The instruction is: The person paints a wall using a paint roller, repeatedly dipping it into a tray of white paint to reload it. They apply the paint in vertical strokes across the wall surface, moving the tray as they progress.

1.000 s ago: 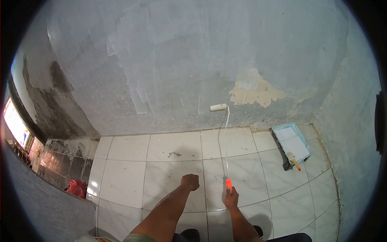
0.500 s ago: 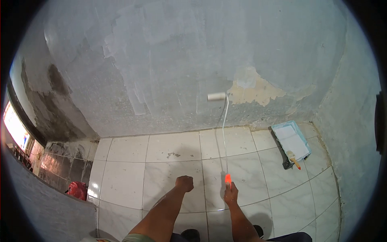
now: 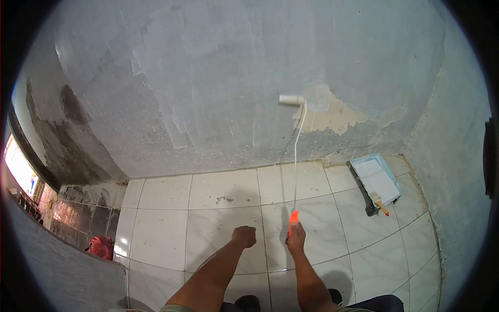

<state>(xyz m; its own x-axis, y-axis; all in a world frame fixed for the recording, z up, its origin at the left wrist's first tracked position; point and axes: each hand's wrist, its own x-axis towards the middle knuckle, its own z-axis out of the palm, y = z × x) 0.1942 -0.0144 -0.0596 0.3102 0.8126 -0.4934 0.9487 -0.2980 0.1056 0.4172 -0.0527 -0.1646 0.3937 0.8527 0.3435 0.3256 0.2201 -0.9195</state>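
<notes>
My right hand (image 3: 296, 238) is wrapped round the orange handle (image 3: 293, 217) of a paint roller. The long thin frame runs up from it to the white roller head (image 3: 291, 99), which is against the grey wall (image 3: 218, 104), just left of a bare beige patch (image 3: 335, 115). To the left of the handle, my left hand (image 3: 244, 236) is a closed fist above the floor tiles, touching nothing that I can see; whether anything is inside it is hidden.
A light blue paint tray (image 3: 396, 184) with white paint and a brush (image 3: 381, 206) across its near edge stands on the tiled floor (image 3: 223, 191) at the right. A red bag (image 3: 101, 247) lies at the far left, near a dark, stained wall.
The roller head has moved up the wall and slightly right. My right hand has risen a little with the handle, and my left fist has shifted slightly right.
</notes>
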